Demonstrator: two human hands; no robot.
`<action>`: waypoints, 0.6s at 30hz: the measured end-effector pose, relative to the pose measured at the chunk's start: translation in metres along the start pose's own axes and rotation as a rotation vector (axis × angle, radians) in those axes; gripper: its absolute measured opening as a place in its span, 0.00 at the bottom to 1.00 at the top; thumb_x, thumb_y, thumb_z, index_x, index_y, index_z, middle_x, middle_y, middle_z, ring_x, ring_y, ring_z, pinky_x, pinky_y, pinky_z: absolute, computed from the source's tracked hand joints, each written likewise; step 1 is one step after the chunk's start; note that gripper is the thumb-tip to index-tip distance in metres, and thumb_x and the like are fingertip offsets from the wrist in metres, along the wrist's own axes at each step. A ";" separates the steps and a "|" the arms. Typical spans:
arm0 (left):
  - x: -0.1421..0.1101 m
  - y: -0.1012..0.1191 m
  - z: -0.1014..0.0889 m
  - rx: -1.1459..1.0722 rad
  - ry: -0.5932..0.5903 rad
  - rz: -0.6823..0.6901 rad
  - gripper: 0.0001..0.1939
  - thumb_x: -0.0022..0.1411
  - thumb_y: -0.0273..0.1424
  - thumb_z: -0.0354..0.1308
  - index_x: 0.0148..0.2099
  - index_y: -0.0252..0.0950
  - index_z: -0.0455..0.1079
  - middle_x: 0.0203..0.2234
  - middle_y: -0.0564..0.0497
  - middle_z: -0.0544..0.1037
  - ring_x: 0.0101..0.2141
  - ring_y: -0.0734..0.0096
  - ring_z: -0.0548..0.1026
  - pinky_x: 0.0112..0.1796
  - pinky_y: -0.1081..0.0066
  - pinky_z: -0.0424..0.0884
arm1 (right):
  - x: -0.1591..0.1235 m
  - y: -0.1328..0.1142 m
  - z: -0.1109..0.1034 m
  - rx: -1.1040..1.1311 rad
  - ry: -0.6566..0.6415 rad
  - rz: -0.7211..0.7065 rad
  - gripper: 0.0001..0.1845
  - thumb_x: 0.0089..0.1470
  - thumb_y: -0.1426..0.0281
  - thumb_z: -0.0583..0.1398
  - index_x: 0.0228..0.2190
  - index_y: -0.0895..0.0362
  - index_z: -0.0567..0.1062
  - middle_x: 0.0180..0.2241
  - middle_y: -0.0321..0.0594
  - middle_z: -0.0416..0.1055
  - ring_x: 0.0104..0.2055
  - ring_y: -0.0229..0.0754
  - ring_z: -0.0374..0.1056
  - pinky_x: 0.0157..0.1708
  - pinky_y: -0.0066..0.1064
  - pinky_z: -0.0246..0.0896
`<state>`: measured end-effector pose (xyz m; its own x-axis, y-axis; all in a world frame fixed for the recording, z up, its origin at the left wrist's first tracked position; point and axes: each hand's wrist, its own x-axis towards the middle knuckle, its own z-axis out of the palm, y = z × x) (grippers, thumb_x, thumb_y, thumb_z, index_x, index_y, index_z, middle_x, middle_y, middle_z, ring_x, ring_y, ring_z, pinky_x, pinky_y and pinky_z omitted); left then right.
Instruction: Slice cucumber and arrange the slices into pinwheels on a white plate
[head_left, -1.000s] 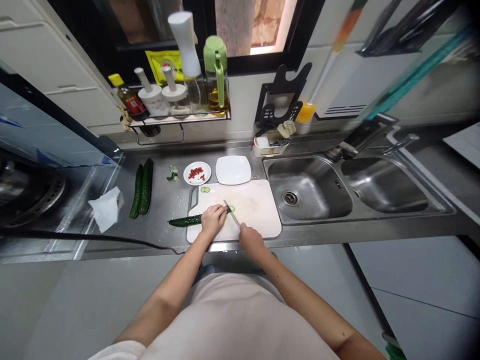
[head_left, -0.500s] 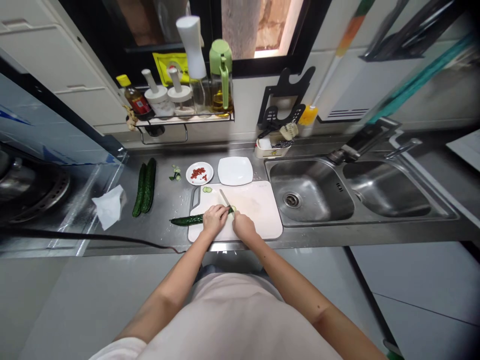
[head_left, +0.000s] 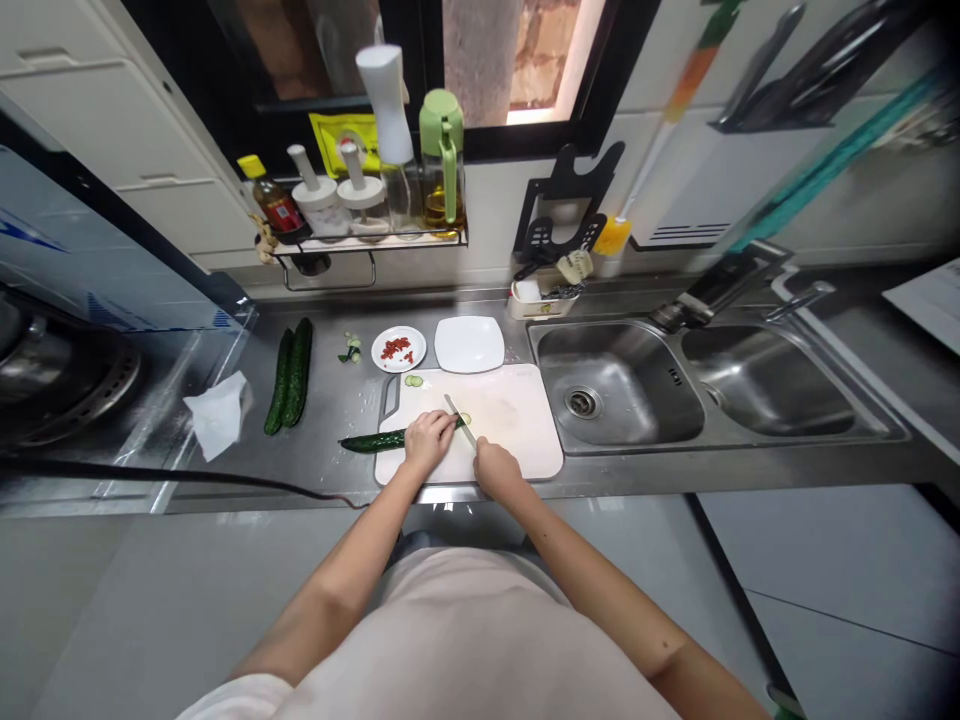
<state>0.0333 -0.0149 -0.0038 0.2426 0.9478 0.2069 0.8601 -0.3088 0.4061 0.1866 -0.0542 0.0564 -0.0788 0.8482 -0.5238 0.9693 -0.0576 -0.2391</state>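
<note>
My left hand [head_left: 428,440] is closed over a dark green cucumber [head_left: 373,441] that lies across the white cutting board [head_left: 525,425], its far end sticking out past the board's left edge. In my right hand [head_left: 496,468] is the handle of a knife [head_left: 460,420], its blade slanting up and left across the cucumber's right end. Right beside the blade sits a pale cut face or slice [head_left: 466,418]; which one I cannot tell. A few cucumber slices [head_left: 413,381] lie at the board's upper left corner.
Behind the board stand a plate with chopped red bits [head_left: 382,366] and a white square plate [head_left: 470,345]. Cucumber scraps [head_left: 351,349], two whole cucumbers [head_left: 289,375] and a crumpled white paper [head_left: 219,414] lie to the left. A double sink [head_left: 622,385] is at right.
My right hand has drawn back a little, down and to the right, with the knife. My left hand keeps its place on the cucumber.
</note>
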 end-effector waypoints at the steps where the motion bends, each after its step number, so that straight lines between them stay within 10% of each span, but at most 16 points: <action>1: 0.000 0.000 0.000 -0.003 0.001 -0.001 0.13 0.67 0.35 0.49 0.46 0.44 0.75 0.41 0.51 0.77 0.41 0.69 0.71 0.40 0.70 0.64 | -0.004 0.002 0.001 -0.007 -0.010 0.006 0.14 0.59 0.78 0.48 0.45 0.62 0.67 0.39 0.54 0.74 0.44 0.47 0.71 0.38 0.31 0.60; 18: 0.003 0.000 -0.003 -0.046 -0.019 -0.039 0.12 0.66 0.35 0.51 0.46 0.44 0.74 0.40 0.51 0.78 0.41 0.69 0.73 0.42 0.70 0.66 | -0.056 0.033 0.004 -0.024 -0.086 0.040 0.10 0.62 0.71 0.51 0.43 0.59 0.67 0.39 0.51 0.74 0.42 0.47 0.71 0.33 0.29 0.53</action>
<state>0.0329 -0.0126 -0.0009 0.2186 0.9603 0.1734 0.8474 -0.2749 0.4542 0.2225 -0.1059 0.0747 -0.0586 0.7969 -0.6012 0.9772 -0.0772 -0.1976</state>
